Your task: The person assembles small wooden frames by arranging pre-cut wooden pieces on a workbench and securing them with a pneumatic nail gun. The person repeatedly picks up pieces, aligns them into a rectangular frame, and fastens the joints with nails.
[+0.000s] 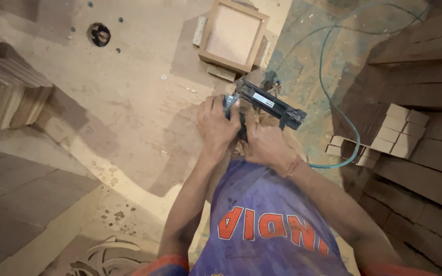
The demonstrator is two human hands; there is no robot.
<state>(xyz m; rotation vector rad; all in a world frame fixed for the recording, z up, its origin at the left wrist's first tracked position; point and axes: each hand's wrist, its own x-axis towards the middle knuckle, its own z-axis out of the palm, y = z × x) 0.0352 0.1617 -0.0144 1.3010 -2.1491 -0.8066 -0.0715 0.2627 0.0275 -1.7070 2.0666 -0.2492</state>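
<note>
Both hands are gripping a black nail gun (269, 105): left hand (216, 125) fingers (229, 106) wrapping its rear end, right hand (264, 145) underneath, above the dusty surface (129, 102).

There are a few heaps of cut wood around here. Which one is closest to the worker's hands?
The small stack of pale wood blocks just right of the right hand, beside the green hose. The slat pile at far left and the dark boards lie farther off.

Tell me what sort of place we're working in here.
Most likely a woodworking shop: a dusty board worktable, a square wooden frame, stacks of cut wood pieces, and a hose-fed nail gun held by both the left hand and right hand.
</note>
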